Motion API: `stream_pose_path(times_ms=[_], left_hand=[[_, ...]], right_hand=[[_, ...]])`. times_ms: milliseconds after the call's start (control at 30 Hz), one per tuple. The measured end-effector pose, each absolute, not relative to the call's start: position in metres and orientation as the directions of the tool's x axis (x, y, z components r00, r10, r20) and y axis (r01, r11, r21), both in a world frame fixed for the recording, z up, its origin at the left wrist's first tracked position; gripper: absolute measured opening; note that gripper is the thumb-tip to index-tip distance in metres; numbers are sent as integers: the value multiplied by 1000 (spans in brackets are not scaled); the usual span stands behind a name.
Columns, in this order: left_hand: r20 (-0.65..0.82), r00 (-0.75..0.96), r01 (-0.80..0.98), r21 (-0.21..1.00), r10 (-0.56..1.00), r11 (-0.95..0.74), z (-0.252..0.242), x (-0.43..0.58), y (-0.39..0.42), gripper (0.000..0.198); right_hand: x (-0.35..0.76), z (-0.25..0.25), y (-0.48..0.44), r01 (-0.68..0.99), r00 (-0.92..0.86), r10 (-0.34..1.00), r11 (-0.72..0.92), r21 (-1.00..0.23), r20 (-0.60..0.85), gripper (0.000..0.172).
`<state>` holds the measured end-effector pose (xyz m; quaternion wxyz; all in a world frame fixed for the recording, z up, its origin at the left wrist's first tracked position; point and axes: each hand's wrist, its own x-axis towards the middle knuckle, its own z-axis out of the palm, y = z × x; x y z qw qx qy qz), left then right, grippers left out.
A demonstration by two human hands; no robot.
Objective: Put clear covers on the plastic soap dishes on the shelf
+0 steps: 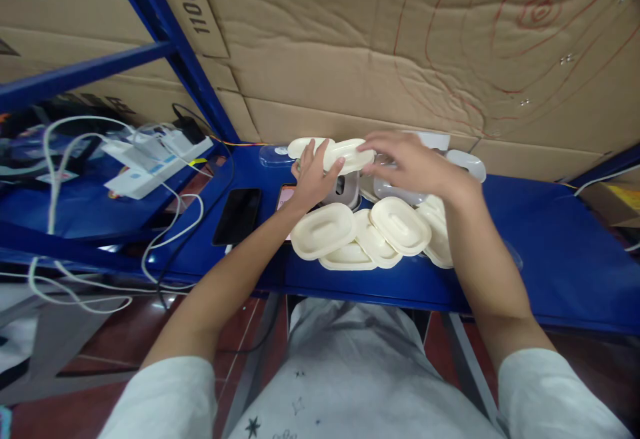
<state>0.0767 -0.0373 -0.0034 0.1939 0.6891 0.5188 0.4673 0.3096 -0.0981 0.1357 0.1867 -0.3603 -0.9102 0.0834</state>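
Observation:
My left hand (317, 176) grips the left end of a shallow cream oval lid (350, 154), its thumb lying across the near side. My right hand (407, 162) has its fingers curved about the lid's right end. Another cream oval lid (305, 145) lies behind my left hand. Just in front of both hands, several more lids (324, 230) overlap in a loose pile, one lid (401, 226) resting on top. A greyish container (345, 190) stands partly hidden beneath the held lid. Under my right hand sits a clear plastic container (400, 189).
A black phone (237, 216) lies left on the blue table (560, 252); another phone (285, 198) with a lit screen is partly behind my left arm. White cables and a power strip (150, 167) crowd the left. A cardboard wall (350, 46) stands behind.

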Motion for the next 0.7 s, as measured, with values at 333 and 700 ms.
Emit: stream_pose_path(times_ms=[333, 700], left_hand=[[616, -151, 406, 752, 773, -520, 18, 48, -27, 51], [456, 273, 773, 420, 847, -475, 46, 15, -87, 56]], right_hand=[[226, 72, -154, 599, -801, 599, 801, 16, -11, 61], [338, 94, -222, 593, -711, 647, 762, -259, 275, 61]])
